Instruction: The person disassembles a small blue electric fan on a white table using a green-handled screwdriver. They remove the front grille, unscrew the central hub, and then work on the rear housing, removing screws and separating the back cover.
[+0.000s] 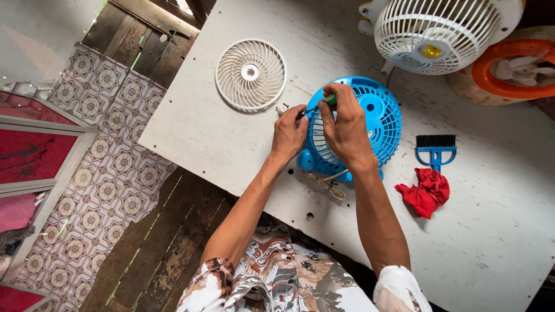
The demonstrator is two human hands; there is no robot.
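While the left hand [289, 136] steadies its rim and the right hand [346, 124] grips a green-handled screwdriver [327, 101], the blue fan [370, 124] looks light, with a thin, brittle plastic grille, best held by its rim.

We see 2 bare forearms rising from the bottom of the frame, ending in 2 bare hands: left hand [289, 136], right hand [345, 128]. Short sleeves [399, 286] are white, printed with brown, grey and black swirling figures.

Blue fan [378, 118], white grille [251, 74], red rag [425, 192], green-handled screwdriver [329, 100]
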